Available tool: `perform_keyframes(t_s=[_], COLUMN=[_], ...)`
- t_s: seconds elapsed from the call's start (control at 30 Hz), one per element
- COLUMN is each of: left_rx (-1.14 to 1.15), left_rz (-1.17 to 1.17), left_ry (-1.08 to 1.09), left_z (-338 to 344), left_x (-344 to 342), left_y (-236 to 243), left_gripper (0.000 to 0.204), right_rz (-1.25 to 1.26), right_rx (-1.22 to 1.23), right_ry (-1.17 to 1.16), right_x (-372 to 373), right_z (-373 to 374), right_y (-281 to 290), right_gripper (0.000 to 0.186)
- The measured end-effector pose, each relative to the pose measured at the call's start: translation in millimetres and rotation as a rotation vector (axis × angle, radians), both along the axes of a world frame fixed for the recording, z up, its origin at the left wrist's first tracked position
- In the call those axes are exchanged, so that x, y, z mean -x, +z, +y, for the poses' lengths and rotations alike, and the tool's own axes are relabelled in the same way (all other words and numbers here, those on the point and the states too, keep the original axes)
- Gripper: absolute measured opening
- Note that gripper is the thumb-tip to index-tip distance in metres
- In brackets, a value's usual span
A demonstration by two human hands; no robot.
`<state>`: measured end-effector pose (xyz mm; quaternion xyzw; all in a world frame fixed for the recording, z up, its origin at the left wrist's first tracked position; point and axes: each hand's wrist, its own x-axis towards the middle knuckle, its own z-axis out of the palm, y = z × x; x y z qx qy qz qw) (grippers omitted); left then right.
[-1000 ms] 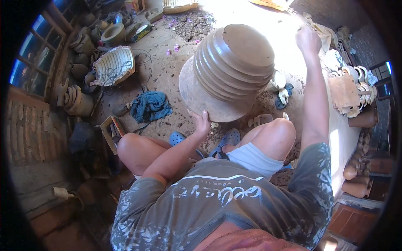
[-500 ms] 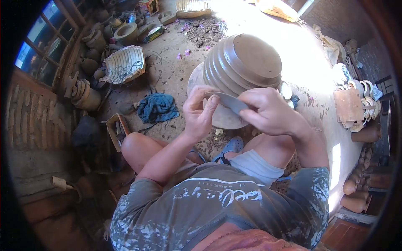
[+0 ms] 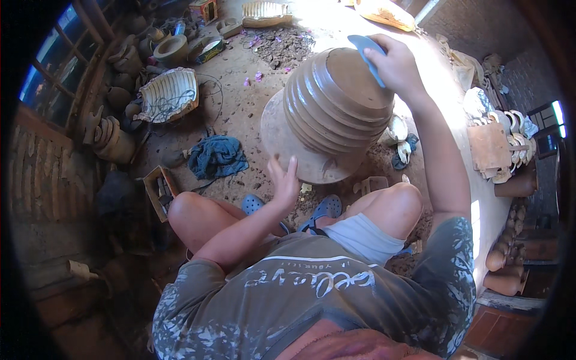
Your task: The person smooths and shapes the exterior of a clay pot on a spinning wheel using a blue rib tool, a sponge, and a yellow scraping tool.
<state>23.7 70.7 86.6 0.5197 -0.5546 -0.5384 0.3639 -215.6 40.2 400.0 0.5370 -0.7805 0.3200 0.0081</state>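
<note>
A large ridged clay pot [image 3: 330,108], wet and brown, stands on a round turntable [image 3: 275,137] in front of me. Its top face looks broad and smooth. My right hand [image 3: 395,65] grips a thin, flat blue-grey scraper [image 3: 363,55] at the far right of the pot's top. The blade lies at or just above the clay; contact is hard to make out. Down at the turntable's near left edge is my left hand [image 3: 284,181], its fingers apart and nothing in it. Those fingertips are at the rim of the disc.
A blue cloth [image 3: 217,157] and an open box of tools [image 3: 161,191] lie on the floor to the left. A white ribbed mould [image 3: 169,95] and several clay vessels sit farther left. Crumbled clay [image 3: 282,48] is heaped behind. A white bowl [image 3: 396,129] stands right of the turntable.
My hands have come apart. The right hand carried the scraper up and away to the pot's top; the left hand let go of it and dropped to the turntable's edge.
</note>
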Motion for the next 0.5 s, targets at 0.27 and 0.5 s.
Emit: perform_keyframes(t_s=[0.27, 0.5], left_rx=[-0.851, -0.798], left_rz=[0.167, 0.275], left_ry=[-0.305, -0.076], left_z=[47.4, 29.9], left_x=[14.6, 26.6], left_y=[-63.8, -90.4], left_gripper=[0.069, 0.060], right_rz=[0.320, 0.283], right_rx=[-0.233, -0.189], right_ry=[-0.204, -0.023], right_x=[46.1, 19.3], right_z=[-49.5, -71.9], right_y=[-31.2, -38.3], right_gripper=[0.036, 0.036])
